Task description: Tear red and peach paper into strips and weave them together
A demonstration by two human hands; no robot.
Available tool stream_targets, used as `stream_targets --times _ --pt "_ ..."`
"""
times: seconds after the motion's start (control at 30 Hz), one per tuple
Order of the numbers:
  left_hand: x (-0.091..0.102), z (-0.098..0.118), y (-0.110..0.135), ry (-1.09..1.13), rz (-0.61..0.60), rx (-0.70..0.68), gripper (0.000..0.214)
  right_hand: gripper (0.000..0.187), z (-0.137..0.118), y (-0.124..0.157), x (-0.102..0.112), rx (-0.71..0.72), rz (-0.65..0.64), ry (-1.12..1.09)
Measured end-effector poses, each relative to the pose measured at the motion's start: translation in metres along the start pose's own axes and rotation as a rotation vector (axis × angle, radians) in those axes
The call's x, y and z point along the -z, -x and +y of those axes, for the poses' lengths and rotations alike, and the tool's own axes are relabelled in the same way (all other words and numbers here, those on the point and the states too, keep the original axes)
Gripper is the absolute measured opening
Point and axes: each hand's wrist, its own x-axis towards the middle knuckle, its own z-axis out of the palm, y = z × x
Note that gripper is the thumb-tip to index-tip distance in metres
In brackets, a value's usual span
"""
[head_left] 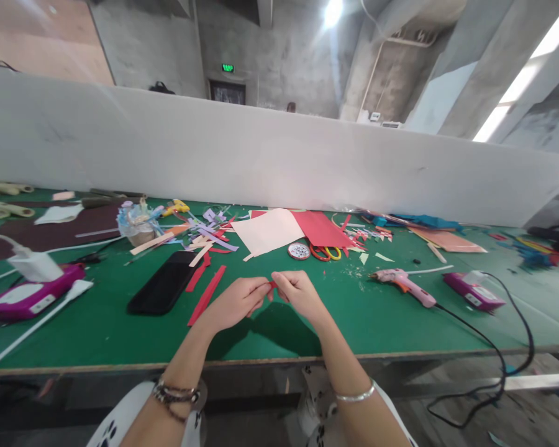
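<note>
Both my hands meet above the green table, pinching a small piece of red paper [273, 284] between them. My left hand [242, 302] is closed, its fingertips on the red piece; my right hand [298, 294] is closed on it from the other side. Most of the piece is hidden by my fingers. Left of my left hand lie red paper strips [207, 295] and a black phone [165, 284]. Beyond my hands are a pale pink sheet [271, 231], a red sheet [320, 229], a round patterned tin [299, 250] and scissors [326, 252] with red and yellow handles.
A pink glue gun [403, 284] with a cord lies to the right, near a magenta power strip [474, 292]. Another magenta power strip [32, 292] sits at the left. Paper scraps [212, 230] and a wrapped bouquet [140, 223] stand behind the phone. A white partition [279, 161] closes the back.
</note>
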Motion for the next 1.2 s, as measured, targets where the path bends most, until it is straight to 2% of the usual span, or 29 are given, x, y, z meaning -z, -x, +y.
stream_targets --times 0.23,0.4,0.67,0.87,1.03,1.13,1.2 --pt "0.001 -0.003 -0.001 0.006 -0.029 0.019 0.037 0.045 -0.003 0.001 0.002 0.019 -0.013 0.109" --pt "0.004 -0.003 -0.001 0.010 -0.034 0.058 0.038 0.047 -0.005 0.001 0.003 0.043 0.035 0.310" --pt "0.023 -0.010 0.009 0.013 -0.095 0.113 0.043 0.048 -0.001 0.001 0.015 0.037 0.113 0.460" --pt "0.032 -0.018 0.014 -0.060 -0.169 0.180 0.043 0.046 0.000 0.001 0.018 0.009 0.099 0.533" --pt "0.037 -0.021 0.016 -0.217 -0.122 0.194 0.040 0.048 0.000 0.001 0.027 -0.050 0.018 0.551" --pt "0.039 -0.025 0.015 -0.393 -0.045 0.192 0.038 0.046 0.001 -0.008 0.043 -0.158 0.028 0.738" --pt "0.040 -0.027 0.014 -0.507 0.015 0.270 0.036 0.041 0.003 -0.018 0.060 -0.254 0.068 0.901"
